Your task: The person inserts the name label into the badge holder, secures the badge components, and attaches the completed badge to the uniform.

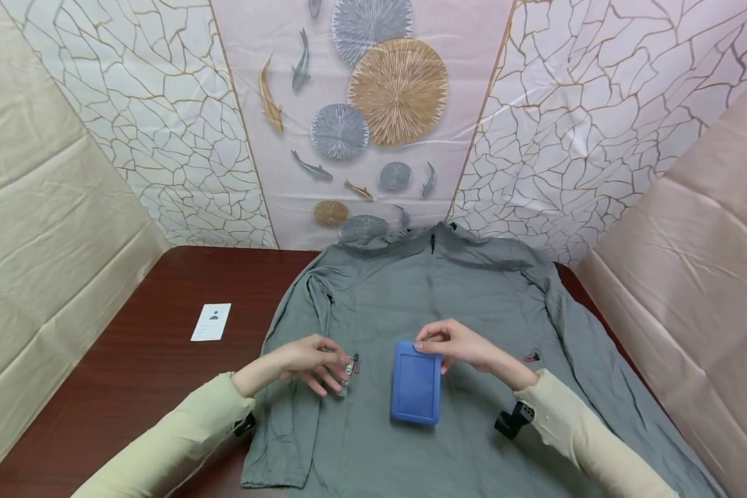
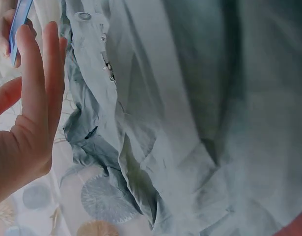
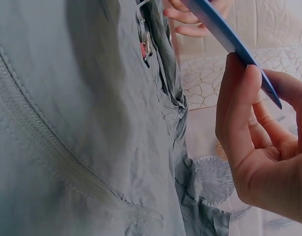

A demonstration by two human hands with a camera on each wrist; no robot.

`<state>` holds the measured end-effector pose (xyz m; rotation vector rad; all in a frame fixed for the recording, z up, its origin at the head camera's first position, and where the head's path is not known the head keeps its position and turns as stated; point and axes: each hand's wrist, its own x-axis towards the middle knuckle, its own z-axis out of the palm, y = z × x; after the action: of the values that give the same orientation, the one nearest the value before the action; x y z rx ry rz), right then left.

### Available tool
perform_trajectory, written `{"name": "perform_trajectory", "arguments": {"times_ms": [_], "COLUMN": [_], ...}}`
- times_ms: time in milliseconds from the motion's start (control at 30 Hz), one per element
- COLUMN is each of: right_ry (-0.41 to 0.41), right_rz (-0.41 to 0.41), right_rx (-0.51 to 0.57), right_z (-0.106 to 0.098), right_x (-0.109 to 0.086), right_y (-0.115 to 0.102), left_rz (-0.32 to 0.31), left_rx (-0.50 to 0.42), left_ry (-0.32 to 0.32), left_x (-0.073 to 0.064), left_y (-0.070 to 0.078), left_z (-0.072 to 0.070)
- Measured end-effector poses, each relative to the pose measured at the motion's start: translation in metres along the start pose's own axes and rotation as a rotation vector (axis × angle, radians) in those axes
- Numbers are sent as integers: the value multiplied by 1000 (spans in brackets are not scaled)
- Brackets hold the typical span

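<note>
The white card [image 1: 211, 322], mid-left in the head view, bears a portrait icon; its print is unreadable. At lower centre, the right hand [image 1: 457, 344] pinches the flat blue holder [image 1: 416, 384] by its top edge. The left hand [image 1: 308, 358] spreads its fingers over the grey garment [image 1: 386, 297]. In the right wrist view alone a zip [image 3: 67, 153] shows clearly.

A card [image 1: 210, 322] lies left of the left hand [image 1: 314, 363]. At the right hand [image 1: 456, 344], a holder [image 1: 416, 384] seems above the jacket [image 1: 438, 297].
</note>
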<state>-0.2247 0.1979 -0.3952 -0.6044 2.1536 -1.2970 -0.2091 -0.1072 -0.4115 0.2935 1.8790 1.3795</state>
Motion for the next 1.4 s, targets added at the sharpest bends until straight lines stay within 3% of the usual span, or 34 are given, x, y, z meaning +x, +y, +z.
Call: {"name": "perform_trajectory", "arguments": {"times_ms": [533,867,1133,1400], "right_ry": [-16,-11,-4,-42], "right_rz": [-31,-45,-18,-49], "right_rx": [26,96,217,294], "right_z": [4,6,6,3], "right_x": [7,12,15,15], "right_y": [-13,-24,-31,-32], "left_rz": [95,96,42,43], "left_rx": [-78,-271,-495,-586], "left_ry": [-124,-167,-356,-582], "left_x": [16,26,22,17], "left_y": [13,11,11,5], "left_z": [14,28,29,22]}}
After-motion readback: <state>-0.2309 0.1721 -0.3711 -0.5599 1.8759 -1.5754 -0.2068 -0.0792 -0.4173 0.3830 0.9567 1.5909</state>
